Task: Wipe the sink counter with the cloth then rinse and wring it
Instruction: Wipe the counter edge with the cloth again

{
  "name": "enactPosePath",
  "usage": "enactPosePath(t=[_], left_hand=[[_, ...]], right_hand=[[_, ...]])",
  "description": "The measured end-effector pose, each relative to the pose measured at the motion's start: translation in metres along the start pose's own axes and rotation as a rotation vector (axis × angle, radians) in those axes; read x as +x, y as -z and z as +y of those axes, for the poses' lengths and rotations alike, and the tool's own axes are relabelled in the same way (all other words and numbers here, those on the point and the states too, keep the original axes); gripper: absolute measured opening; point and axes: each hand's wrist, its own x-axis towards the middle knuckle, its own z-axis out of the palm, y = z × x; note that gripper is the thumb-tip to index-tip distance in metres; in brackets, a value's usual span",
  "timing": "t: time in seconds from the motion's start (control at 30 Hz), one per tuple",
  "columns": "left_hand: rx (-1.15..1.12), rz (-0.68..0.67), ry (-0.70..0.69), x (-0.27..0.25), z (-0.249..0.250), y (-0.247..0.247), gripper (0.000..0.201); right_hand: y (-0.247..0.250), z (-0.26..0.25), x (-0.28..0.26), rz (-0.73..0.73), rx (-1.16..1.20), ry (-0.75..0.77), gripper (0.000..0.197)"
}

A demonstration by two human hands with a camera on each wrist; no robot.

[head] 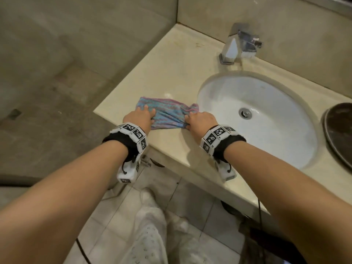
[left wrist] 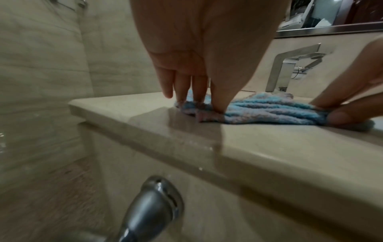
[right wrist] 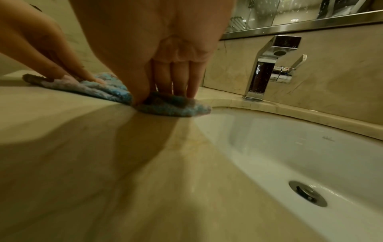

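A blue and pink cloth (head: 167,115) lies bunched on the beige counter (head: 162,73), just left of the white sink basin (head: 266,134). My left hand (head: 147,116) pinches the cloth's left near part; in the left wrist view my left hand (left wrist: 205,103) has thumb and fingers pressed down into the cloth (left wrist: 269,113). My right hand (head: 187,121) pinches the right near corner beside the basin rim. The right wrist view shows my right hand (right wrist: 163,98) with thumb and fingers closed on a fold of the cloth (right wrist: 176,109). The chrome faucet (head: 238,44) stands behind the basin with no water running.
The drain (head: 245,113) sits in the basin's middle. A dark round object (head: 339,130) lies on the counter at the far right. The counter's left end (left wrist: 82,106) meets a glass wall. A chrome fitting (left wrist: 151,209) juts out below the counter front.
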Motion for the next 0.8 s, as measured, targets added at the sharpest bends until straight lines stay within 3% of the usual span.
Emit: enactPosePath(t=[0.2,0.53,0.8], left_hand=[[0.033,-0.042,-0.02,-0.032,0.002,-0.01,0.045],[0.119,-0.02,-0.174,-0.052,0.0,-0.016,0.045],[0.192,-0.009,-0.259,-0.071,0.044,-0.012,0.041]], right_hand=[[-0.008,-0.017,-0.03,-0.03,-0.019,0.013,0.028],[-0.021,-0.035,-0.069,-0.038,0.01,-0.08,0.027],[-0.034,-0.02,-0.121,-0.042,0.122,-0.164,0.021]])
